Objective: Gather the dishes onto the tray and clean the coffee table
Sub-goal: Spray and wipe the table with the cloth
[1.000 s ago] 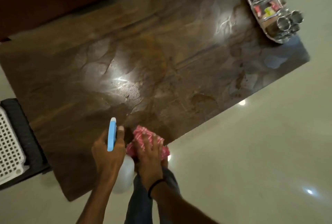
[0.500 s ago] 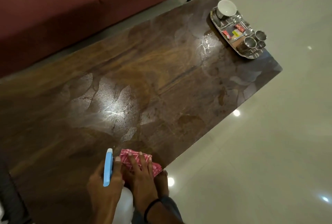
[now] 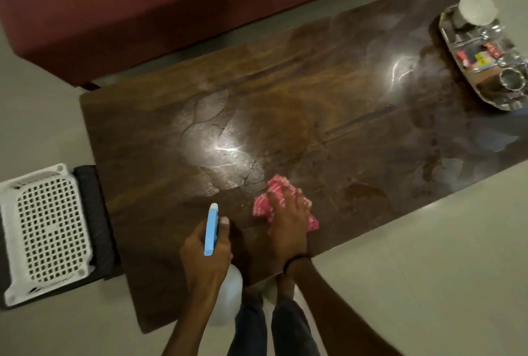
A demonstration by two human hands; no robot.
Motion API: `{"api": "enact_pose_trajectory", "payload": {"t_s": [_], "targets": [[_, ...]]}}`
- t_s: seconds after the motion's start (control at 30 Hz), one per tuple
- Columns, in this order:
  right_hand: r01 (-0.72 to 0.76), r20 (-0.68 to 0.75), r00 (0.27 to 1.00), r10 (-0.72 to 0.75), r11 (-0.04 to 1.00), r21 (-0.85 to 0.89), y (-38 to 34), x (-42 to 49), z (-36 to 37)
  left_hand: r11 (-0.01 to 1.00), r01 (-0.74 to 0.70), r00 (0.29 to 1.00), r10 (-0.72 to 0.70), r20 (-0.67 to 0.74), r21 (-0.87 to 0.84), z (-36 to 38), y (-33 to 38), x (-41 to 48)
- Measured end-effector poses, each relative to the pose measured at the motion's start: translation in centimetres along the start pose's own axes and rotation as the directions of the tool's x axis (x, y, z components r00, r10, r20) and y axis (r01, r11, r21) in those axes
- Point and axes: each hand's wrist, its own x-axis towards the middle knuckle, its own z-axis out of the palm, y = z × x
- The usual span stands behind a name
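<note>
The dark wooden coffee table [image 3: 285,115] fills the middle of the view, with wet smear marks across its top. My right hand [image 3: 287,221] presses flat on a pink checked cloth [image 3: 274,192] near the table's front edge. My left hand [image 3: 205,252] grips a white spray bottle [image 3: 228,295] with a blue trigger head [image 3: 211,228], just left of the cloth. At the far right end sits a steel tray [image 3: 491,95] holding a white cup [image 3: 477,9], a steel cup [image 3: 511,78], spoons and small packets.
A maroon sofa [image 3: 143,7] runs along the far side of the table. A white perforated plastic basket [image 3: 45,230] rests on a dark stand at the table's left end. Pale tiled floor [image 3: 428,270] lies to the right; my legs stand at the front edge.
My right hand has slid the cloth further onto the table, up and to the right. The view has swung left, bringing the basket back into sight.
</note>
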Motion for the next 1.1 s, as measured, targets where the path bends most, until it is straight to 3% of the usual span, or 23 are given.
{"api": "enact_pose_trajectory", "payload": {"t_s": [0.07,0.1,0.2,0.27,0.4,0.47,0.53,0.63,0.7,0.77,0.83,0.9,1.0,1.03,1.1], "targets": [[-0.082,0.015,0.997,0.081,0.995,0.05,-2.7,2.5,-0.5,1.0,-0.006,1.0,0.006,-0.014,0.008,-0.6,-0.2,0.7],[-0.05,0.047,0.998,0.047,0.997,0.066,-3.8,2.8,-0.6,1.0,-0.005,1.0,0.006,-0.02,0.015,-0.9,-0.3,0.9],[0.245,0.183,0.951,-0.248,0.969,0.038,-4.1,0.1,1.0,1.0,0.026,0.999,-0.026,-0.03,-0.001,-1.9,-0.3,1.6],[0.305,0.17,0.938,-0.304,0.952,0.015,-1.5,-1.0,0.7,0.999,0.039,0.999,-0.04,-0.027,-0.035,-2.5,-0.2,1.9],[0.111,-0.057,0.992,-0.112,0.994,-0.017,-0.5,5.7,-0.8,0.999,0.007,1.0,-0.008,-0.022,-0.046,-3.6,-0.5,3.4],[0.036,-0.06,0.998,-0.035,0.999,0.009,-3.9,8.5,-0.3,0.999,-0.004,1.0,0.003,-0.025,-0.033,-3.8,-0.9,4.3],[0.19,0.033,0.981,-0.19,0.982,-0.018,-7.0,7.5,1.6,1.0,-0.005,0.999,0.004,-0.033,-0.025,-4.2,-1.2,4.8],[0.466,0.222,0.864,-0.451,0.885,-0.014,-6.0,2.5,1.5,1.0,0.009,0.999,-0.01,-0.031,-0.024,-5.1,-0.8,5.4],[0.419,0.136,0.9,-0.414,0.908,-0.008,-3.8,3.8,0.1,0.999,0.01,0.999,-0.012,-0.041,-0.043,-5.9,-0.6,5.8],[0.231,-0.008,0.973,-0.232,0.973,-0.015,-4.2,8.0,-0.2,0.999,0.001,0.999,-0.004,-0.044,-0.048,-6.4,-0.4,6.3],[0.088,-0.051,0.995,-0.088,0.996,-0.012,-8.0,11.5,0.7,0.998,0.011,0.999,-0.013,-0.036,-0.055,-6.8,-0.6,7.0],[0.213,0.057,0.976,-0.209,0.975,-0.059,-12.0,11.3,2.5,0.998,0.025,0.998,-0.028,-0.049,-0.049,-6.9,-0.8,7.6],[0.549,0.309,0.81,-0.498,0.829,-0.103,-11.4,7.1,2.9,0.998,0.05,0.996,-0.053,-0.076,-0.048,-7.6,-0.5,8.8],[0.594,0.317,0.779,-0.541,0.798,-0.098,-9.5,6.8,1.9,0.997,0.057,0.996,-0.06,-0.069,-0.048,-7.9,-0.6,9.1],[0.557,0.208,0.825,-0.526,0.82,-0.132,-6.7,9.3,-0.4,0.997,0.024,0.998,-0.028,-0.052,-0.073,-8.3,-0.5,9.6]]}}
